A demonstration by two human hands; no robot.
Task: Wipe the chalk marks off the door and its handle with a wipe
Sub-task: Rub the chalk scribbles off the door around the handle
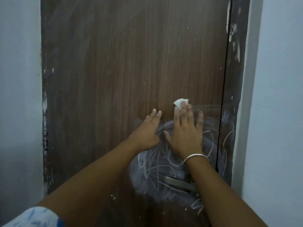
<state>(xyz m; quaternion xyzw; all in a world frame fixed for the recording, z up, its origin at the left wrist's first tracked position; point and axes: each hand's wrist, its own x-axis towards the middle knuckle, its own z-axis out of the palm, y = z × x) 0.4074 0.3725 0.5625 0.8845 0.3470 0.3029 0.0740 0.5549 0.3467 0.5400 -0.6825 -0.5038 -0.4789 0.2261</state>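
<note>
Chalk marks [157, 167] covered the lower right of a brown wooden door [131, 63], scribbled around its metal handle [178, 183]. Right of centre, the right hand [186, 135] pressed a white wipe [181, 102] flat under straight fingertips at the scribbles' upper edge. The left hand [147, 131] lay just beside it, fingers straight on the wood, holding nothing.

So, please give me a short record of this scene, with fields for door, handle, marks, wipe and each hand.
door: brown wood grain
handle: metal lever, partly hidden
chalk marks: white scribbles and smear, lower right, around handle
wipe: white, crumpled, above the marks
right hand: straight fingers press wipe on door
left hand: flat on door, holds nothing
</note>
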